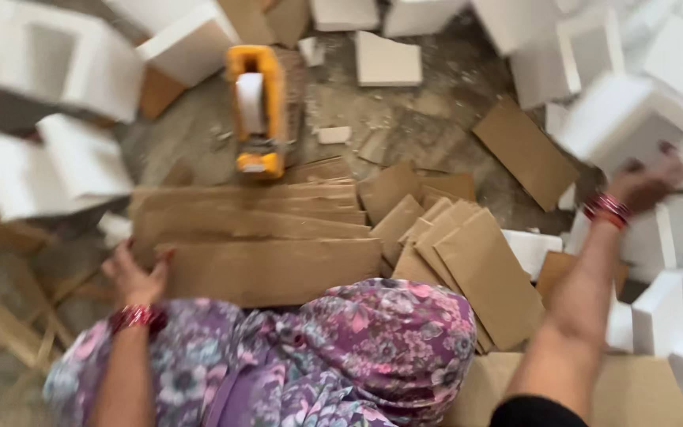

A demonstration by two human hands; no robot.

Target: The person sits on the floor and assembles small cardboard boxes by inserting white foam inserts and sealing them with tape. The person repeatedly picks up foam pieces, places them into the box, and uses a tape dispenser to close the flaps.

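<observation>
right hand (648, 183) reached far right, fingers on white foam block (634, 126), grip unclear (blur) | left hand (132, 275) spread flat on cardboard strip (274, 269), long axis left-right | tape dispenser (258, 111) lay beyond the strips

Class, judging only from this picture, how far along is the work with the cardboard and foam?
Done: flat brown cardboard strips lie stacked. In hand: the left hand rests on that stack; the right hand reaches a white foam block, grip blurred. Left: many loose white foam pieces and brown cardboard sheets lie scattered around.
</observation>
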